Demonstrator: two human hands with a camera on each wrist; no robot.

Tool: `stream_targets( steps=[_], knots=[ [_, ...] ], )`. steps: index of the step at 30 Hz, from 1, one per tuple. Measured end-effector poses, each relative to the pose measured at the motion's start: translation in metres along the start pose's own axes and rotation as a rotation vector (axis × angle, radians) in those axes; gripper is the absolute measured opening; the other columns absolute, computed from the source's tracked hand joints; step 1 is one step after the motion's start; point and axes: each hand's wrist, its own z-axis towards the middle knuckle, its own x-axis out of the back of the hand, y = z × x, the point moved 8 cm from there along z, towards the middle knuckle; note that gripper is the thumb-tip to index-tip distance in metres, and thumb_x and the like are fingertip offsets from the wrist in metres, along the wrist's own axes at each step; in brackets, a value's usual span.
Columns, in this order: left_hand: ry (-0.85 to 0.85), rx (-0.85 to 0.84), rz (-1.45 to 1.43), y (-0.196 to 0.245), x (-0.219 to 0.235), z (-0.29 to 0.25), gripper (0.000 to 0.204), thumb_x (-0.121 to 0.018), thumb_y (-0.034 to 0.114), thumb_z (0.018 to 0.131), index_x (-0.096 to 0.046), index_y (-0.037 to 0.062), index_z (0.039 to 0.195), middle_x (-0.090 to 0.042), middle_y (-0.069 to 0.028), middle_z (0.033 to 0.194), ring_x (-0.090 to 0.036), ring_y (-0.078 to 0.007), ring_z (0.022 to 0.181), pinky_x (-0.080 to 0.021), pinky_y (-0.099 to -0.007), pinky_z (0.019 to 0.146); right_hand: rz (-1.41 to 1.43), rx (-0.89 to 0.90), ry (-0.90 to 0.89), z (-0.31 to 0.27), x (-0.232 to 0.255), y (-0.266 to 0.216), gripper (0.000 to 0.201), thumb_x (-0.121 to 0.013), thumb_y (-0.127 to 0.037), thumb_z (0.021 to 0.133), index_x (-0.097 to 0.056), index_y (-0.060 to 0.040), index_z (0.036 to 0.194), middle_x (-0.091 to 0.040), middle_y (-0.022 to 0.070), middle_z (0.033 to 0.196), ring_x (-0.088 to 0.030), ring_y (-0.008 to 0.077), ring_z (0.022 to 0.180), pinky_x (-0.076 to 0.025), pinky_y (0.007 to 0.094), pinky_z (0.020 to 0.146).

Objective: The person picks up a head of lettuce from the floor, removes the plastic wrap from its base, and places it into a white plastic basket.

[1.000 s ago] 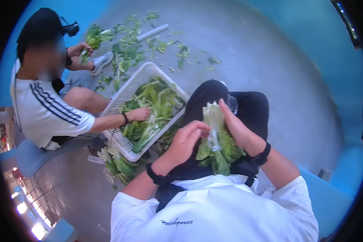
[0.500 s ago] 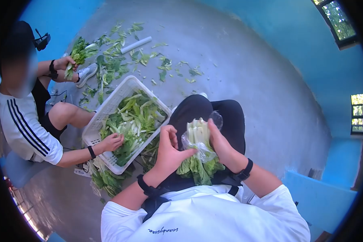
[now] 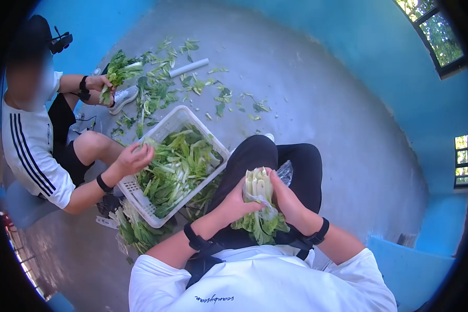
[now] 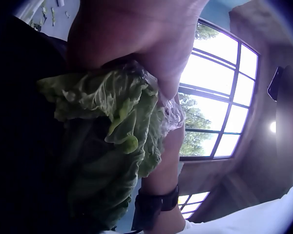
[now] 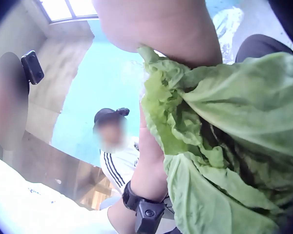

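Gripping from both sides, the left hand (image 3: 237,204) and right hand (image 3: 286,200) are clamped round a bunch of pale-stemmed green leafy lettuce (image 3: 260,205) wrapped in clear crinkled plastic film (image 3: 261,196), held over the lap in black trousers (image 3: 275,156), stems pointing away from the body. Left fingers curl onto the stems; the right palm presses the other flank. Beside the left knee stands a white slotted plastic crate (image 3: 135,190) of greens, which a second person's hand (image 3: 135,157) touches. Loose leaf scraps (image 3: 156,91) lie on the grey concrete floor (image 3: 322,93).

Bright daylight, fisheye edges, window glare
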Motion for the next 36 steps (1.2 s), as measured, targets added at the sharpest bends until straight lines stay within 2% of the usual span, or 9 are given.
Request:
stream_targets(
  steps=[3, 10, 17, 21, 22, 25, 29, 34, 36],
  knots=[
    [-0.016, -0.014, 0.001, 0.001, -0.002, -0.001, 0.076, -0.073, 0.008, 0.085, -0.034, 0.0044, 0.15, -0.051, -0.0076, 0.138, -0.051, -0.0166, 0.127, -0.041, -0.0343, 0.108, -0.181, 0.099, -0.015, -0.001, 0.004, -0.014, 0.043, -0.031, -0.039, 0.111, -0.05, -0.0078, 0.134, -0.056, 0.0034, 0.12, -0.053, 0.0109, 0.113, -0.04, 0.0289, 0.102],
    [-0.117, 0.149, -0.14, -0.011, -0.008, 0.003, 0.057, -0.069, 0.012, 0.087, -0.048, -0.0009, 0.138, -0.063, -0.0105, 0.124, -0.061, -0.0198, 0.115, -0.047, -0.0351, 0.102, -0.516, 0.16, 0.121, 0.002, 0.016, -0.037, 0.035, -0.049, -0.032, 0.105, -0.061, -0.0014, 0.116, -0.063, 0.0017, 0.089, -0.06, 0.0084, 0.078, -0.052, 0.0248, 0.071],
    [-0.245, 0.155, -0.27, -0.012, -0.013, 0.003, 0.063, -0.072, 0.028, 0.085, -0.05, -0.0013, 0.136, -0.064, -0.0144, 0.123, -0.064, -0.0256, 0.115, -0.051, -0.0383, 0.099, -0.893, 0.197, 0.148, -0.009, 0.006, -0.078, 0.034, -0.061, -0.029, 0.098, -0.071, 0.0019, 0.107, -0.07, 0.0083, 0.079, -0.062, 0.012, 0.064, -0.05, 0.0283, 0.061],
    [-0.231, 0.154, -0.276, -0.001, -0.016, 0.0, 0.069, -0.075, 0.033, 0.081, -0.051, -0.0008, 0.135, -0.065, -0.0153, 0.118, -0.067, -0.0254, 0.108, -0.054, -0.0378, 0.093, -0.82, 0.35, 0.111, 0.006, 0.034, -0.073, 0.028, -0.061, -0.025, 0.098, -0.073, -0.0012, 0.106, -0.069, 0.0122, 0.112, -0.064, 0.0135, 0.089, -0.049, 0.0288, 0.075],
    [-0.23, 0.144, -0.27, 0.007, -0.019, -0.001, 0.069, -0.075, 0.035, 0.08, -0.051, -0.0008, 0.134, -0.066, -0.0153, 0.116, -0.067, -0.0248, 0.106, -0.054, -0.0375, 0.093, -0.796, 0.361, 0.009, 0.009, 0.036, -0.072, 0.032, -0.056, -0.024, 0.101, -0.067, -0.0025, 0.122, -0.061, 0.0113, 0.13, -0.058, 0.0149, 0.112, -0.047, 0.0297, 0.092],
    [-0.252, 0.144, -0.268, 0.009, -0.02, -0.001, 0.071, -0.076, 0.038, 0.077, -0.053, -0.0008, 0.132, -0.067, -0.0147, 0.111, -0.068, -0.0235, 0.103, -0.054, -0.0367, 0.091, -0.419, 0.267, -0.253, 0.019, 0.03, -0.056, 0.041, -0.052, -0.024, 0.104, -0.055, -0.0017, 0.138, -0.059, 0.0085, 0.133, -0.055, 0.017, 0.12, -0.042, 0.031, 0.103],
    [-0.297, 0.149, -0.272, 0.01, -0.02, -0.001, 0.07, -0.077, 0.04, 0.076, -0.054, -0.0008, 0.128, -0.068, -0.0135, 0.107, -0.068, -0.022, 0.1, -0.054, -0.0356, 0.09, -0.451, -0.042, -0.412, 0.01, 0.038, -0.029, 0.047, -0.055, -0.027, 0.103, -0.05, -0.0015, 0.143, -0.06, 0.0084, 0.13, -0.053, 0.0141, 0.12, -0.041, 0.0317, 0.106],
    [-0.257, 0.115, -0.255, 0.003, -0.012, -0.001, 0.069, -0.071, 0.04, 0.082, -0.049, -0.001, 0.132, -0.067, -0.0141, 0.106, -0.067, -0.0221, 0.1, -0.054, -0.035, 0.089, -0.454, 0.039, -0.313, 0.007, 0.058, -0.03, 0.019, -0.074, -0.013, 0.091, -0.069, 0.001, 0.102, -0.067, -0.0041, 0.086, -0.056, 0.0026, 0.077, -0.047, 0.0235, 0.069],
    [-0.171, 0.124, -0.256, -0.004, -0.004, 0.001, 0.064, -0.066, 0.037, 0.086, -0.047, -0.0012, 0.134, -0.067, -0.0145, 0.106, -0.067, -0.0223, 0.1, -0.054, -0.035, 0.09, -0.593, 0.085, -0.235, -0.004, 0.06, -0.04, 0.019, -0.074, -0.014, 0.09, -0.07, 0.0005, 0.102, -0.066, -0.0017, 0.081, -0.057, 0.0045, 0.073, -0.047, 0.0253, 0.065]
  ],
)
